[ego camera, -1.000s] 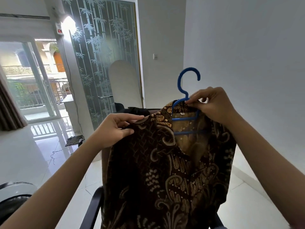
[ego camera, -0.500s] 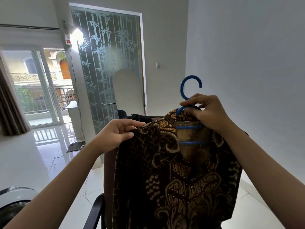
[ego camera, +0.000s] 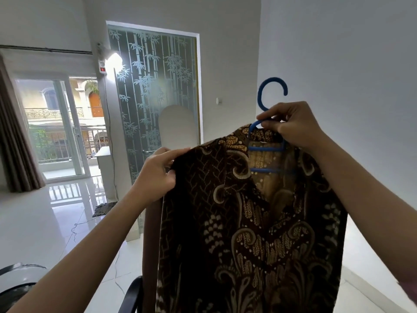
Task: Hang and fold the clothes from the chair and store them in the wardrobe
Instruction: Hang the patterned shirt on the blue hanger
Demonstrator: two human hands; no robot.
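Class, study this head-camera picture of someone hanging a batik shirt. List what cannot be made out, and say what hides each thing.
Head view:
- Batik shirt: hem cut off by the bottom edge.
- Blue hanger: its arms are hidden inside the shirt; its neck is covered by the right hand.
- Left hand: fingertips hidden behind the shirt's shoulder.
- Chair: mostly hidden by the shirt.
- Wardrobe: not in view.

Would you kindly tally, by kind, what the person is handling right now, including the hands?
Hands: 2, the left hand and the right hand
Blue hangers: 1, the hanger
Brown patterned shirts: 1, the shirt
Total: 4
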